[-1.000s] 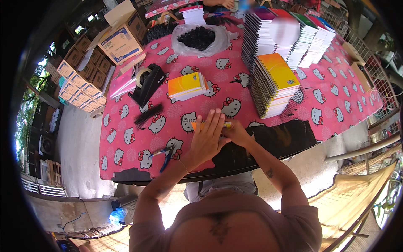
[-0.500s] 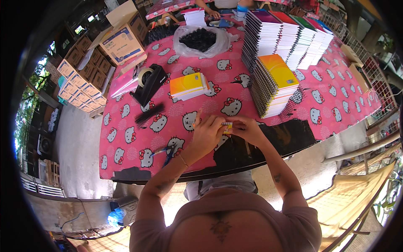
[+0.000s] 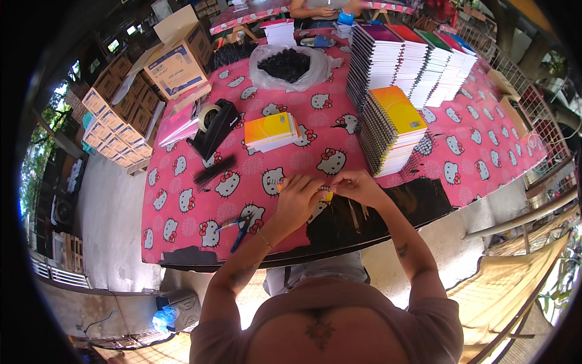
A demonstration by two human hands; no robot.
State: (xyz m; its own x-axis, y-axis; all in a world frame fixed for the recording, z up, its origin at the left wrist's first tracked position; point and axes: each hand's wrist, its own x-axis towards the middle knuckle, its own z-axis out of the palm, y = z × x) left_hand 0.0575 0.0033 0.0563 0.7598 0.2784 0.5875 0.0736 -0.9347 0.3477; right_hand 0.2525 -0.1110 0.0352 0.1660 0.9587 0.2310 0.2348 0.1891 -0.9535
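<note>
Near the front edge of the table, my left hand [image 3: 298,197] is closed over a small yellow notebook [image 3: 328,196], pressing it down. Part of a wire-like coil shows along the notebook's edge, but the fingers hide most of it. My right hand [image 3: 359,187] is closed in a pinch at the notebook's right end; what sits between its fingertips is too small to make out. A blue-handled hand tool [image 3: 241,233] lies left of my left wrist. Beyond it rests a bunch of thin black coils [image 3: 215,171].
A low stack of yellow notebooks [image 3: 271,130] lies ahead, beside a black tape dispenser [image 3: 213,130]. Tall spiral notebook stacks [image 3: 394,130] stand right. Farther back are a plastic bag [image 3: 257,73] of black coils and a co-worker [image 3: 324,7]. Cardboard boxes [image 3: 177,70] stand left.
My right hand has lifted slightly and drawn its fingertips into a tighter pinch. The left hand stays on the notebook. The co-worker's hands at the back have moved right.
</note>
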